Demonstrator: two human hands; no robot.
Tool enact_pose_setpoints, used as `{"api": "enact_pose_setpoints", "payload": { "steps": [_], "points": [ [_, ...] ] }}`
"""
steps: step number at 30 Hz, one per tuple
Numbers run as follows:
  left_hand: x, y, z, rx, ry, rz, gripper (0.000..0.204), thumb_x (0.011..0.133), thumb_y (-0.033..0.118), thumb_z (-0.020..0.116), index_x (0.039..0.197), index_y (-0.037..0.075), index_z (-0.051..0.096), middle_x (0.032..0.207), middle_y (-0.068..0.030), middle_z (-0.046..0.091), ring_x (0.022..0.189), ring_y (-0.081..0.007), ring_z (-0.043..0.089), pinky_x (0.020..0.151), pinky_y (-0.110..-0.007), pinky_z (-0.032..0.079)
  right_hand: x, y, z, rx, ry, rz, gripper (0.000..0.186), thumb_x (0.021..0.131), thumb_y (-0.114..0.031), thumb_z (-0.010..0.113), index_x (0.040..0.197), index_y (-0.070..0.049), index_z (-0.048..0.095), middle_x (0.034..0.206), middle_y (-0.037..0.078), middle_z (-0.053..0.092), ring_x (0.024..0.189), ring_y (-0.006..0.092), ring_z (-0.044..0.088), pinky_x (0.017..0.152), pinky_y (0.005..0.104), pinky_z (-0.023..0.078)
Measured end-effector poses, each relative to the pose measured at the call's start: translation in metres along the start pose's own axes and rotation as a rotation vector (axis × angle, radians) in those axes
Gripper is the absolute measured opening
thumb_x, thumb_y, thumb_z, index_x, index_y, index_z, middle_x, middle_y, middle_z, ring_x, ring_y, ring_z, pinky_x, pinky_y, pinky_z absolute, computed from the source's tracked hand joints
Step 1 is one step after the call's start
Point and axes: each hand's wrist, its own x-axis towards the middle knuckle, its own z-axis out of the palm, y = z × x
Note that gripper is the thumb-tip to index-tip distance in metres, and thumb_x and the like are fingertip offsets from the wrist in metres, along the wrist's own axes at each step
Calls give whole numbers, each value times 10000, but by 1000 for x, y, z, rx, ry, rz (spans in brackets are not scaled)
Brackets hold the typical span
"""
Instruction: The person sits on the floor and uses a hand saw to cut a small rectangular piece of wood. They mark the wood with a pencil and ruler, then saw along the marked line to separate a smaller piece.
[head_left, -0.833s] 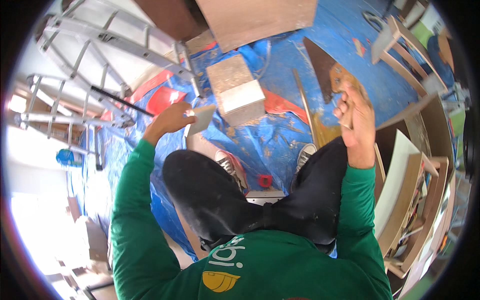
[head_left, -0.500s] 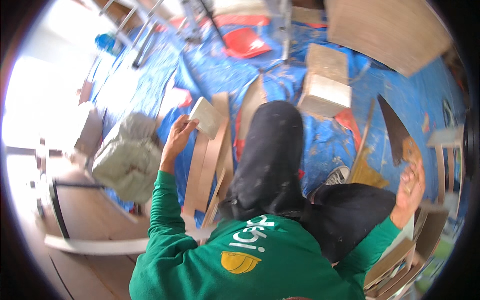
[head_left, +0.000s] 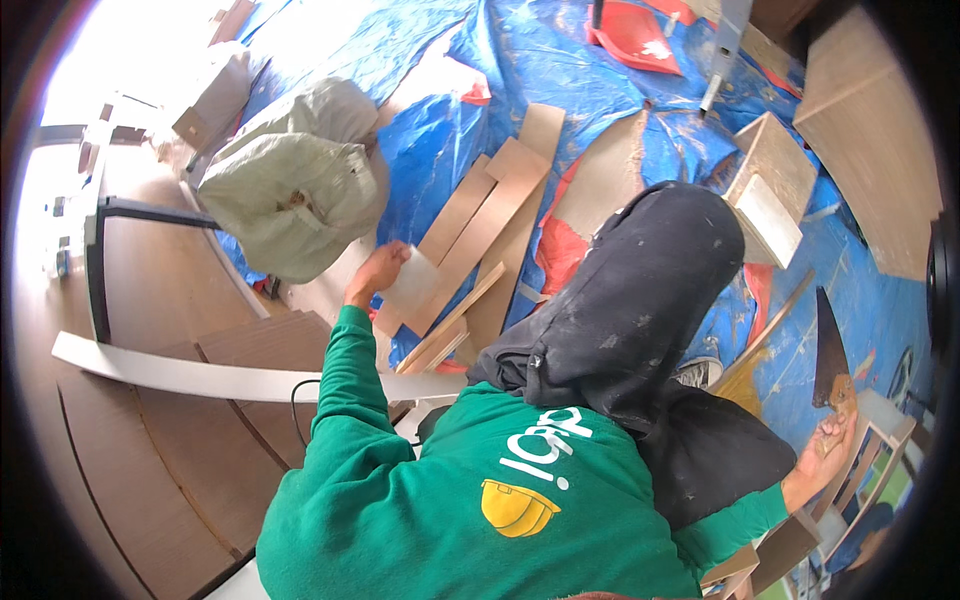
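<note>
I've got the left hand (head_left: 376,273) left of centre in the frame, fingers pinched on the edge of a pale flat piece (head_left: 413,284), kinda blurry from my end. It's in front of some wooden boards (head_left: 512,185); can't tell if they touch. Lower right of the frame, my right hand (head_left: 828,436) has its fingers wrapped round a saw (head_left: 827,345) by the wooden handle, dark blade pointing up. Greyish-green cloth bundle (head_left: 290,200) sits upper left, blue sheeting (head_left: 428,145) beside it.
</note>
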Motion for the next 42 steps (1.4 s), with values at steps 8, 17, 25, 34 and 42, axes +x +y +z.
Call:
{"api": "enact_pose_setpoints", "payload": {
  "steps": [8,17,25,34,42],
  "points": [
    [-57,-122,72,180,-83,-318,451,1059,333,553,1381,33,654,1227,-264,737,1223,-413,685,1057,-484,529,8,5,27,-54,-9,38,179,1109,-139,624,1143,30,574,899,42,532,748,122,520,667,263,460],
    [-37,-160,142,186,-105,-117,488,962,324,679,1334,9,687,1338,-255,696,1244,-460,642,1083,-505,524,7,6,61,-75,-87,75,179,1114,-121,610,1141,52,576,900,61,551,739,138,515,669,276,468],
    [-101,3,134,141,-302,64,797,754,438,907,1348,-11,625,1221,-279,709,1219,-467,658,1034,-540,534,8,6,46,-59,-91,73,185,1109,-121,620,1123,60,585,917,77,572,743,140,527,687,279,483],
    [-40,-71,73,-77,-208,11,558,849,113,750,1375,-34,636,1265,-258,732,1173,-385,702,1053,-450,530,0,1,38,-72,-68,51,197,1102,-130,639,1117,56,577,895,77,564,756,141,540,685,280,486],
    [-27,-92,75,-360,-137,-74,628,999,404,771,1425,-39,641,1334,-150,723,1234,-244,647,1076,-368,481,-3,0,36,-4,-83,75,194,1114,-126,618,1054,45,548,876,74,522,747,146,524,685,282,483]
  ]
}}
